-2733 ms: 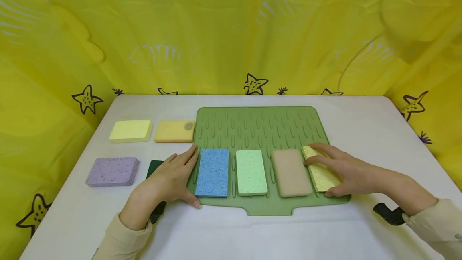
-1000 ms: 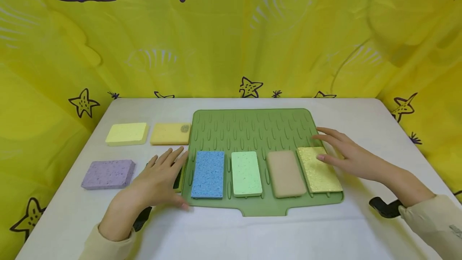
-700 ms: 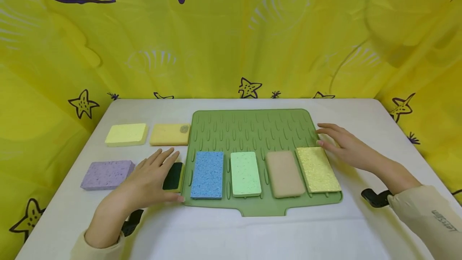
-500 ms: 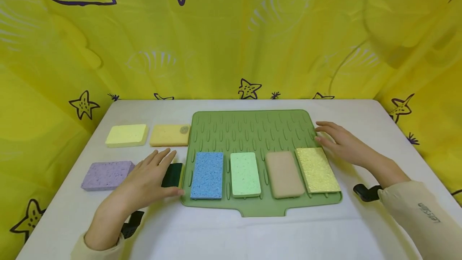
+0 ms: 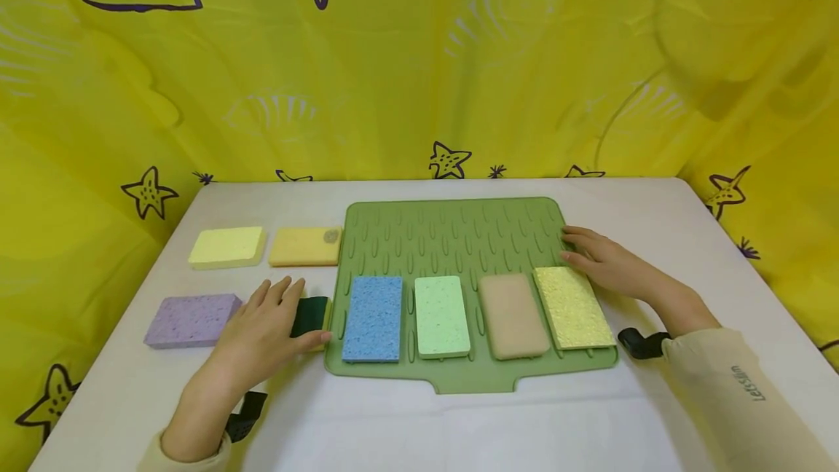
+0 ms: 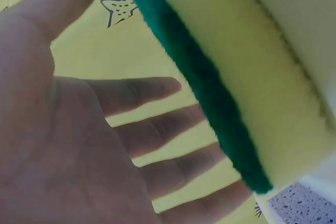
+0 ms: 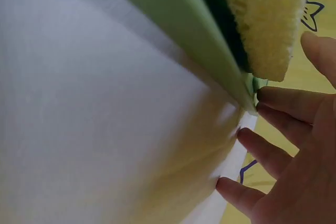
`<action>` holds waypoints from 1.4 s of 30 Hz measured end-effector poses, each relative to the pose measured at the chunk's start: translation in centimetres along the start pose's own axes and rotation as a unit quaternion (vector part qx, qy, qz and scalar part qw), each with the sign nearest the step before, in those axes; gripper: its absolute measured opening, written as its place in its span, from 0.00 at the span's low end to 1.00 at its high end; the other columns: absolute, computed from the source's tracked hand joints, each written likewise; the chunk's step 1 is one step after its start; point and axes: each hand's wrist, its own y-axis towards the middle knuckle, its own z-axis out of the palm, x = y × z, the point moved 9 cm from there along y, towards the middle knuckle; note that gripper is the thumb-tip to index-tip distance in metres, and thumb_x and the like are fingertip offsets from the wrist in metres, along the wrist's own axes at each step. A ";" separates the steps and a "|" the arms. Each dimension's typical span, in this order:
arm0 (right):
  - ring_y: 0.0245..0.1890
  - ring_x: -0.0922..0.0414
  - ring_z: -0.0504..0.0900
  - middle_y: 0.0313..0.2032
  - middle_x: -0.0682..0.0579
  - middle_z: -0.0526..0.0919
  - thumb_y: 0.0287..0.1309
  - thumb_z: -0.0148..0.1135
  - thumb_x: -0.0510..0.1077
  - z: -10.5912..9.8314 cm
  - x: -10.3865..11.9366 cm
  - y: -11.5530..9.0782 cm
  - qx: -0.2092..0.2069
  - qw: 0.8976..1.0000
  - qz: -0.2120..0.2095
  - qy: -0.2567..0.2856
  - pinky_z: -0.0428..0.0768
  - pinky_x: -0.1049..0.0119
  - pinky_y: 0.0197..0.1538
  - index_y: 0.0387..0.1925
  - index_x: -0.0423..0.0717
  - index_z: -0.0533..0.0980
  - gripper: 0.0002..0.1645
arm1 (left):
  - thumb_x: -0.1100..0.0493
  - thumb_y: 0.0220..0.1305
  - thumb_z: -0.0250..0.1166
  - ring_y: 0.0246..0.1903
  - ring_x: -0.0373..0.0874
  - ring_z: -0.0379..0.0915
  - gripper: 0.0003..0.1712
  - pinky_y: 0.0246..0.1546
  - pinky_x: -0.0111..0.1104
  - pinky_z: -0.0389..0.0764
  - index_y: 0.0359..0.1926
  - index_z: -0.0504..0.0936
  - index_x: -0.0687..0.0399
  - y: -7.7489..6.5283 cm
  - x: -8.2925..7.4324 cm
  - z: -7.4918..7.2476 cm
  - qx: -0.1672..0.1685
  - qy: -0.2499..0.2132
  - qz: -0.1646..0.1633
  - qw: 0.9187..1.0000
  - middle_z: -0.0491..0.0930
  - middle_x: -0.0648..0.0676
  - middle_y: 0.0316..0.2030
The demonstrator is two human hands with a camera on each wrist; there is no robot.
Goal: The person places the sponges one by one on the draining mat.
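My left hand (image 5: 257,332) hovers over a scrub sponge (image 5: 311,317), dark green on one face and yellow below, lying left of the mat. Its fingers are spread, and it partly hides that sponge. In the left wrist view the straight fingers reach past the sponge's green layer (image 6: 197,85) without gripping it. My right hand (image 5: 606,264) is at the right edge of a green ridged drying mat (image 5: 452,235), just beyond a speckled yellow sponge (image 5: 574,307). In the right wrist view its extended fingertips are at the mat's rim (image 7: 210,56); whether they press it cannot be told.
On the mat also lie a blue sponge (image 5: 373,319), a mint sponge (image 5: 441,316) and a beige sponge (image 5: 514,315). To the left are pale yellow (image 5: 227,247), orange-yellow (image 5: 303,248) and purple (image 5: 193,320) sponges. A yellow curtain (image 5: 393,71) hangs behind the white table (image 5: 367,428).
My right hand has let go of the speckled yellow sponge and moved away along the mat's right edge. My left hand has shifted left, off the blue sponge's side, uncovering part of the green-and-yellow sponge.
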 end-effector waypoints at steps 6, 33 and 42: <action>0.74 0.27 0.44 0.75 0.28 0.45 0.74 0.48 0.54 0.7 0.1 -0.2 0.028 1.000 0.003 0.014 0.48 0.28 0.71 0.73 0.26 0.50 0.43 | 0.29 0.59 0.62 0.67 0.78 0.53 0.56 0.60 0.74 0.60 0.71 0.62 0.68 0.1 0.3 0.4 0.014 0.018 -0.028 0.999 0.62 0.74 0.69; 0.76 0.31 0.29 0.77 0.33 0.33 0.72 0.51 0.56 1.5 -1.0 -1.4 0.056 0.997 0.016 0.057 0.28 0.26 0.70 0.77 0.34 0.39 0.50 | 0.25 0.60 0.58 0.53 0.79 0.69 0.56 0.41 0.64 0.79 0.68 0.65 0.71 0.2 0.5 1.0 0.056 0.051 -0.081 0.994 0.67 0.78 0.62; 0.76 0.31 0.31 0.78 0.34 0.34 0.71 0.53 0.56 1.8 -1.3 -1.5 0.050 0.997 0.014 0.053 0.30 0.26 0.70 0.77 0.36 0.39 0.51 | 0.27 0.61 0.59 0.50 0.77 0.71 0.54 0.38 0.63 0.80 0.67 0.66 0.71 0.2 0.4 1.2 0.050 0.064 -0.081 0.993 0.69 0.77 0.60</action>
